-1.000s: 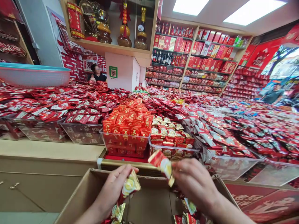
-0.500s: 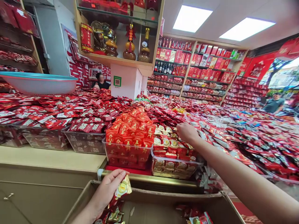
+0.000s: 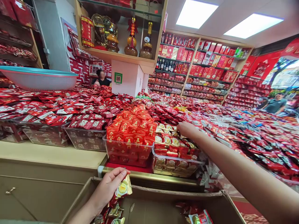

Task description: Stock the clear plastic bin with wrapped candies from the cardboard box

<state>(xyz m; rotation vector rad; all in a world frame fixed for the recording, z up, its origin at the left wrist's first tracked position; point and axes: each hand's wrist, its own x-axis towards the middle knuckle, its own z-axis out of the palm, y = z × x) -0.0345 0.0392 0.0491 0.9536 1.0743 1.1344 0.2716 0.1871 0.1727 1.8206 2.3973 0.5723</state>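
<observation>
Wrapped candy (image 3: 123, 188) juts from left fingers (image 3: 120, 175) clamped on it; right hand (image 3: 187, 129): fingers hidden, can't say.

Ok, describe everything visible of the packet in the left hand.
The packet is small and glossy, red, white and gold, with a round yellow picture and a crimped gold edge. It looks like foil or plastic and shows no tear. Held tilted in the left hand, crimped edge toward the right, it appears above the open cardboard box; the hand hides part of it.
</observation>
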